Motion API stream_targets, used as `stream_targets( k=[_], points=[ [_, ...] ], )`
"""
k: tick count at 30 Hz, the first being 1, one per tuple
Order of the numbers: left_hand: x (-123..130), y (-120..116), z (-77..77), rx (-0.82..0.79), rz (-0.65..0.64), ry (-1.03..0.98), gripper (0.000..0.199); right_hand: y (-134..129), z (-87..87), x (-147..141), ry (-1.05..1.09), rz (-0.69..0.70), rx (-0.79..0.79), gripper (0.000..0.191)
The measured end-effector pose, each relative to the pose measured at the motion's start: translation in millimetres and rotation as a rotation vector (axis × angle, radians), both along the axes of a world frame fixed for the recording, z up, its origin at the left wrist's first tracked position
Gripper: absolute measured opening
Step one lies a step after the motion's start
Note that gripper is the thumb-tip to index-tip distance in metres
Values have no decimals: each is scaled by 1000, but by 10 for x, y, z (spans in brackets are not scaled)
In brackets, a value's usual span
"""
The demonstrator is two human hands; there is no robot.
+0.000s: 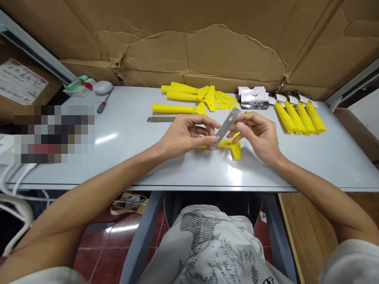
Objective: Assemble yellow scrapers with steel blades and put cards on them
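Silvery flat strip (227, 126) sits pinched in the left hand (189, 133); whether the right hand (258, 133) grips it, I cannot tell

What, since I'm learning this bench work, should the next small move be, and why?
Probably use the right hand to steady the upper part of the grey strip: the left hand pinches its lower end, leaving the strip slanting upward. The right hand is close beside it; whether it touches is unclear.

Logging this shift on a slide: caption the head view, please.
Left hand pinching a grey strip, right hand close beside it, over a yellow tool.
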State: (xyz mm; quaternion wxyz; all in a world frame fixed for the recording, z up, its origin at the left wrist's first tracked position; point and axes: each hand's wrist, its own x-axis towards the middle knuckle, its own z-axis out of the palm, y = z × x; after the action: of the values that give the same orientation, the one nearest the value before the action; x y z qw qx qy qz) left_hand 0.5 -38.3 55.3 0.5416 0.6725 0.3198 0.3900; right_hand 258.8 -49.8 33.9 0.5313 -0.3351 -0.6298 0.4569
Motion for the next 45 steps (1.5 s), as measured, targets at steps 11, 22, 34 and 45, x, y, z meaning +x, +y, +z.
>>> stream_targets(
  k=[11, 22, 34, 45],
  points=[
    [42, -78, -52, 53, -32, 59, 31, -133, 105, -71, 66, 182, 5, 40],
    [82, -96, -146, 70, -97, 97, 25, -63, 57, -23, 93, 55, -63, 61],
    [74, -82, -147, 207, -5, 153, 33, 12, 75, 8, 28, 51, 31, 47],
    [-23, 144, -429, 832, 11, 800, 42, 454, 59, 531, -134, -133, -215, 50]
  ],
)
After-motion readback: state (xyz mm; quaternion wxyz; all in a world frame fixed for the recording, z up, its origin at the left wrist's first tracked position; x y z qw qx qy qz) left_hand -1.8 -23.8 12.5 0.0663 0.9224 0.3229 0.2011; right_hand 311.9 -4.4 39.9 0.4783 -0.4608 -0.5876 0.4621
